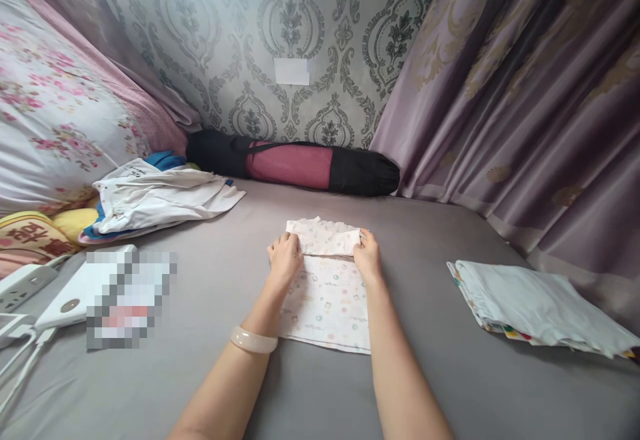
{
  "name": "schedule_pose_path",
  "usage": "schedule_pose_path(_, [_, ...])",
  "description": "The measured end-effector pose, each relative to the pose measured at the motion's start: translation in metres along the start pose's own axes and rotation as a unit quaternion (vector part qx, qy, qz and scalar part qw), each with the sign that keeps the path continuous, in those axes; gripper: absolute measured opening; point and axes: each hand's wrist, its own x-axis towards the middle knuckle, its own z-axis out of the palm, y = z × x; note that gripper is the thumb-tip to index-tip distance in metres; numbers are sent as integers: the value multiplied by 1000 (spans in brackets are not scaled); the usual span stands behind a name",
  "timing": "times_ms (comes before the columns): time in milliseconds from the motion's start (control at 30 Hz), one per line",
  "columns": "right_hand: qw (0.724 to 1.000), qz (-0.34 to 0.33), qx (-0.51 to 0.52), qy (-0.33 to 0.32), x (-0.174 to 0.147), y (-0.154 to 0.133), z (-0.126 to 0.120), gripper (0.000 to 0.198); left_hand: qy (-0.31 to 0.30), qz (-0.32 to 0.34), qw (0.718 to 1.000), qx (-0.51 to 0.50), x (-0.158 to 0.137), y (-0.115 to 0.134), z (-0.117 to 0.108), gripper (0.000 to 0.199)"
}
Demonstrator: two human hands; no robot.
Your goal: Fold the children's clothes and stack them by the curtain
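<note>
A small white garment (pixel 327 303) with a pale print of little figures and dots lies on the grey bed sheet in front of me. Its far part is folded over toward me, making a band across the top. My left hand (pixel 286 253) grips the left edge of this band, fingers curled round the cloth. At the opposite edge, my right hand (pixel 367 255) pinches the fabric between thumb and fingers. Both forearms reach in from below, and a pale bangle (pixel 254 340) circles the left wrist. The garment's right side is partly hidden behind my right forearm.
Folded clothes (pixel 540 303) lie at the right. Crumpled white clothing (pixel 165 193) sits at the left beside a floral pillow (pixel 55 107). A black and dark pink roll bag (pixel 290 165) rests along the wall. Near left are a power strip (pixel 25 283), a white device (pixel 90 287) and cables.
</note>
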Motion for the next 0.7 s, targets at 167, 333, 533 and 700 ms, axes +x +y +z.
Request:
schedule_pose_path(167, [990, -74, -120, 21, -15, -16, 0, 54, 26, 102, 994, 22, -1, 11, 13, 37])
schedule_pose_path(333, [966, -175, -132, -138, -33, -49, 20, 49, -4, 189, 982, 24, 3, 13, 29, 49])
schedule_pose_path(533, [956, -147, -79, -241, -36, -73, 42, 52, -16, 164, 985, 48, 12, -8, 32, 55])
schedule_pose_path(700, [943, -136, -144, -269, -31, -64, 49, 58, -32, 151, 984, 88, 14, -11, 33, 57])
